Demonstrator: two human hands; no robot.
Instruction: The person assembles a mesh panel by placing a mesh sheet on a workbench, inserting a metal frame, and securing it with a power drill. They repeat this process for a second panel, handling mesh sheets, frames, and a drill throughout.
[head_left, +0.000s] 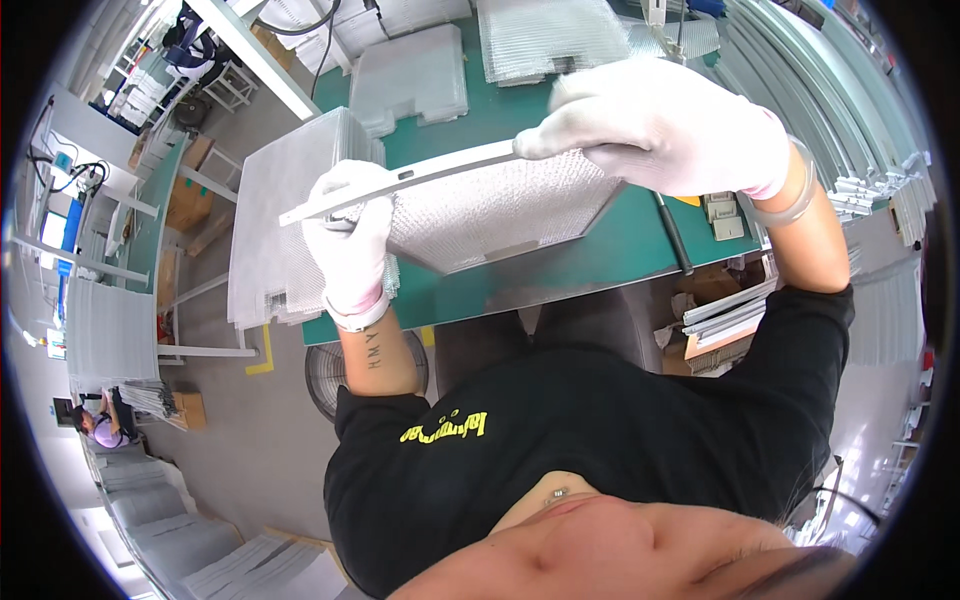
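My two white-gloved hands hold up a silvery mesh filter panel (490,215), tilted above the near part of the green table (640,255). A pale, narrow frame strip (430,174) with a small slot runs along the panel's upper edge. Around the left end of the strip and panel, my left hand (350,235) is closed, its thumb on the near side. At the right end my right hand (665,125) grips the strip between thumb and fingers; some of its fingers are hidden behind the glove. The panel's lower edge hangs close to the table's front edge.
Stacked mesh sheets (275,225) overhang the table's left side; more mesh stacks (410,80) (545,40) lie at the back. A black-handled tool (673,235) and small metal blocks (724,218) lie at the right. Long metal strips (830,110) stand beyond. A floor fan (325,375) sits below.
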